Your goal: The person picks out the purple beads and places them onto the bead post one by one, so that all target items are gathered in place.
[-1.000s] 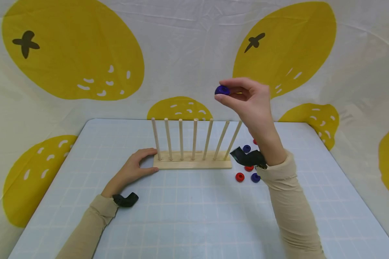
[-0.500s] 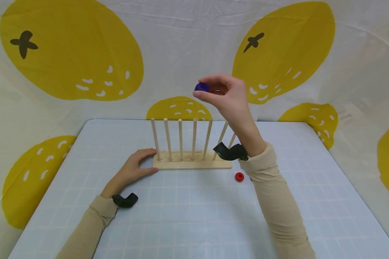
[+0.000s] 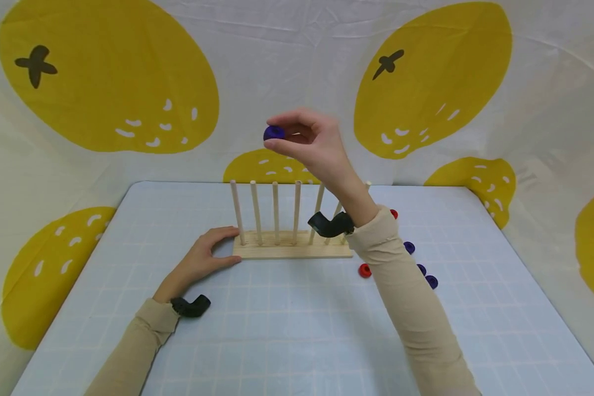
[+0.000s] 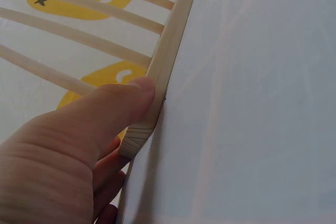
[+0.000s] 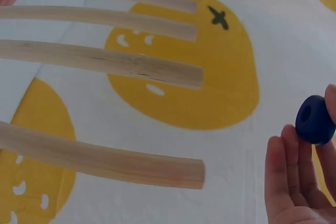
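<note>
A blue bead (image 3: pixel 274 133) with a hole through it is pinched between thumb and fingers of my right hand (image 3: pixel 313 140), high above the pegs. In the right wrist view the bead (image 5: pixel 315 120) shows its hole facing the peg tips. Below stands a wooden peg rack (image 3: pixel 292 252), a flat base with several upright pegs (image 3: pixel 276 212). My left hand (image 3: pixel 209 254) grips the left end of the base; in the left wrist view its thumb (image 4: pixel 131 95) lies along the front edge and the fingers go behind. My right forearm covers part of the rightmost pegs.
To the right of the rack lie loose beads: a red bead (image 3: pixel 364 270) near the base, another red bead (image 3: pixel 394 213) farther back, and several blue beads (image 3: pixel 409 248) partly behind the right sleeve. A fruit-print cloth (image 3: pixel 287 66) hangs behind the table (image 3: pixel 257 330).
My right hand has moved left with the blue bead, from beyond the right end of the rack to over its pegs. My left hand stays on the base.
</note>
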